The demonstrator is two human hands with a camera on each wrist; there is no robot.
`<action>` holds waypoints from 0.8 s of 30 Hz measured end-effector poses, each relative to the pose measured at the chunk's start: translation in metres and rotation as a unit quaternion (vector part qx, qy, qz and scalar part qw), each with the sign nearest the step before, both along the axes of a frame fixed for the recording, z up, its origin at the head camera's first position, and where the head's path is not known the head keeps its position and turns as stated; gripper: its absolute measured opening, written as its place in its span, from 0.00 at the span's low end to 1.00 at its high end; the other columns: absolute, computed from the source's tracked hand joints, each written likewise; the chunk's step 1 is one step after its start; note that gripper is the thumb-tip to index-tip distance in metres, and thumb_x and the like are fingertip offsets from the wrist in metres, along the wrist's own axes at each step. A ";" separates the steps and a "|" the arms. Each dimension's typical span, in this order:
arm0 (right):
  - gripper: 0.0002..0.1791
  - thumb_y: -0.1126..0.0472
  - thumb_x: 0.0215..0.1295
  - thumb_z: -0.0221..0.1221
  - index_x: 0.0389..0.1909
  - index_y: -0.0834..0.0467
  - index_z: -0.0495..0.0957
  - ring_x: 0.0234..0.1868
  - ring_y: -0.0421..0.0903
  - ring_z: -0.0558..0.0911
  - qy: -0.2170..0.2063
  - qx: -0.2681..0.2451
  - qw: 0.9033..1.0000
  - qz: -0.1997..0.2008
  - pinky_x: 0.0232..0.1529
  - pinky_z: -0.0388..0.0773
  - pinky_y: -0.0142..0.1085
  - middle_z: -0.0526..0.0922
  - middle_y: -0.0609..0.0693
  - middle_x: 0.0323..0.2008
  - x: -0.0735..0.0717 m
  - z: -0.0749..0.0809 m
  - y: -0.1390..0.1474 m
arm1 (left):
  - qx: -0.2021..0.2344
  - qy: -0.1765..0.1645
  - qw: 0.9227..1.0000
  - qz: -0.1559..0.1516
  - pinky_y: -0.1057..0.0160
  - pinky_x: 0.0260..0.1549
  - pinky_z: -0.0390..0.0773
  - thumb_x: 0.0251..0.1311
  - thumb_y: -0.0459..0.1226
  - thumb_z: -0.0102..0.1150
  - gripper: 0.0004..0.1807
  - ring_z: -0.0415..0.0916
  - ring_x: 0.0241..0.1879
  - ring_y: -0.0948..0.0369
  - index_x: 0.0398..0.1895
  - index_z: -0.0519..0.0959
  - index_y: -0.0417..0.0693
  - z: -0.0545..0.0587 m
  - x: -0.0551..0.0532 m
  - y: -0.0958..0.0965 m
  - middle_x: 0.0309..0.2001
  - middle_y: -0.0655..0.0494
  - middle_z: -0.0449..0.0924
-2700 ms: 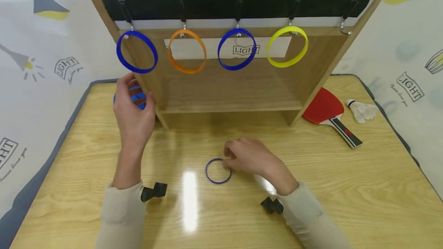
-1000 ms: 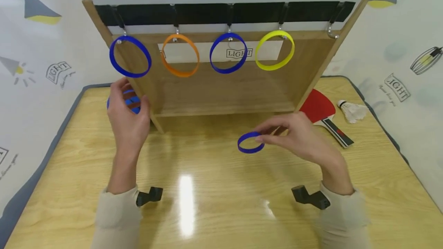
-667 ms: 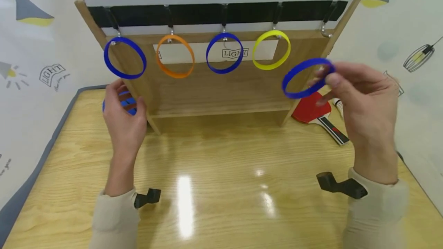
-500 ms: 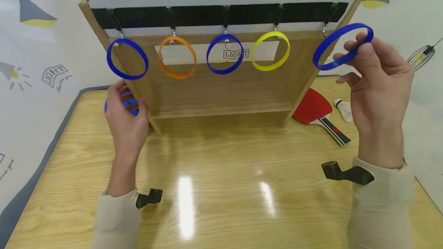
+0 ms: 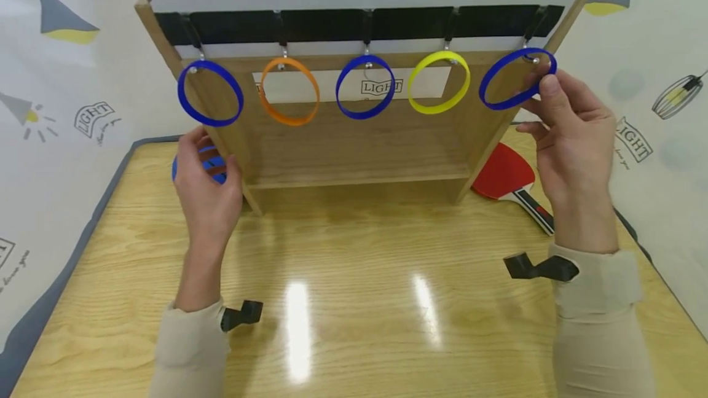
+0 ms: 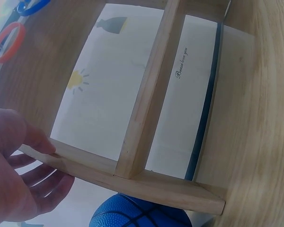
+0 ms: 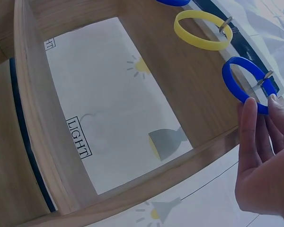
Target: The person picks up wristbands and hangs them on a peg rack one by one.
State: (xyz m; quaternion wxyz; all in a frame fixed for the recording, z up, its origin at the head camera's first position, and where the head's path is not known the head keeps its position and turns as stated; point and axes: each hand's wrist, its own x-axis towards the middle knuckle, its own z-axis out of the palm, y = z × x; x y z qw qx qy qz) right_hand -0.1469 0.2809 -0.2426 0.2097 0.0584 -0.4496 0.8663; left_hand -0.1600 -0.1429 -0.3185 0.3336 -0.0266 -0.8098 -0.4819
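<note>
In the head view my right hand pinches a blue silicone wristband between thumb and fingertips at its right side. The band is at the far right metal hook of the rack. In the right wrist view the hook passes through the band's loop. My left hand grips the left side panel of the wooden shelf unit, thumb on one face and fingers on the other. Blue, orange, blue and yellow wristbands hang from the other hooks.
A blue ball stands behind the left panel. On the right of the table lie a red table tennis bat and, mostly hidden by my right hand, a shuttlecock. Printed cloth surrounds the table.
My right hand has picked the blue wristband up from the table, carried it up and right, then brought it in onto the far right hook. The left hand keeps its grip on the panel.
</note>
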 end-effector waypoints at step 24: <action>0.25 0.68 0.61 0.64 0.57 0.74 0.73 0.44 0.56 0.83 0.008 0.073 0.997 -0.003 0.30 0.84 0.36 0.79 0.67 0.51 0.000 -0.008 0.008 | 0.007 -0.003 1.000 -0.007 0.66 0.38 0.79 0.62 0.28 0.57 0.24 0.77 0.44 0.60 0.62 0.70 0.47 0.004 0.001 0.005 0.52 0.54 0.77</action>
